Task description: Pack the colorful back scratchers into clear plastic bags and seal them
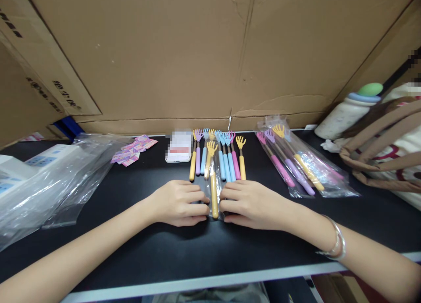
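Observation:
A yellow back scratcher (214, 193) with a hand-shaped head lies in a narrow clear plastic bag (208, 187) on the dark table. My left hand (184, 204) is curled at the bag's left edge, its fingertips pressed down there. On the opposite edge, my right hand (251, 205) has its fingers bent against the plastic. Just beyond, a row of loose back scratchers in blue, pink, purple and yellow includes a blue one (230, 165) and a yellow one (242, 165). Their heads point away from me.
Bagged back scratchers (289, 162) lie to the right, near a bottle (345, 114) and a bag with brown straps (378, 162). A phone (178, 156), pink-purple cards (131, 150) and plastic bags (88, 171) are on the left. Cardboard (197, 53) stands behind.

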{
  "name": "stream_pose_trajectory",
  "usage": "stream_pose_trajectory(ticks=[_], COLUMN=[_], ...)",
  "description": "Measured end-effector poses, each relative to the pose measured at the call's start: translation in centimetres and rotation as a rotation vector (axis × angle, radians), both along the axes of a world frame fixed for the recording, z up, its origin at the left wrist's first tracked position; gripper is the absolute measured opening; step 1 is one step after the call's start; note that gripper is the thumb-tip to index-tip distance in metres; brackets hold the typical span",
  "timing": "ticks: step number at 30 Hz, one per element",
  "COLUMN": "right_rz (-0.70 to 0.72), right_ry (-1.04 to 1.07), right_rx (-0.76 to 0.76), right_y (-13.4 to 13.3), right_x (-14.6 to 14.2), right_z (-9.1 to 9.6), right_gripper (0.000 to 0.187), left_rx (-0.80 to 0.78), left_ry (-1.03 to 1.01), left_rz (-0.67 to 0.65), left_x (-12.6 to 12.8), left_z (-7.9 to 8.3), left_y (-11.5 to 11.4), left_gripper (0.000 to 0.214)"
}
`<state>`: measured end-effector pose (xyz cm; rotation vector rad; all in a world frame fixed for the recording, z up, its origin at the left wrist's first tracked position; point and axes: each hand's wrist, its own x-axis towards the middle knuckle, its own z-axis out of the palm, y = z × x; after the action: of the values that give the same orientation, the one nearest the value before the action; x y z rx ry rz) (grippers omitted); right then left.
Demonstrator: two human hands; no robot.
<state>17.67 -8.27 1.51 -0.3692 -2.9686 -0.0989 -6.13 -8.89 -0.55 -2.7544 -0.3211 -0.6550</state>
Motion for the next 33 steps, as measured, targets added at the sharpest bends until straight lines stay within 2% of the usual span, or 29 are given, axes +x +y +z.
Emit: stream_pose_trajectory(ticks=[33], right_rz=[0.001], right_ry=[-0.018], right_rx=[0.015], right_y=[-0.01], right_x=[-0.05], right_z=[0.13], right_gripper=[0.015], left_rx=[0.012], left_ry=[-0.016], left_rz=[0.01], left_x=[0.05], left_z=[0.1], left_y=[-0.03], left_gripper=[0.017])
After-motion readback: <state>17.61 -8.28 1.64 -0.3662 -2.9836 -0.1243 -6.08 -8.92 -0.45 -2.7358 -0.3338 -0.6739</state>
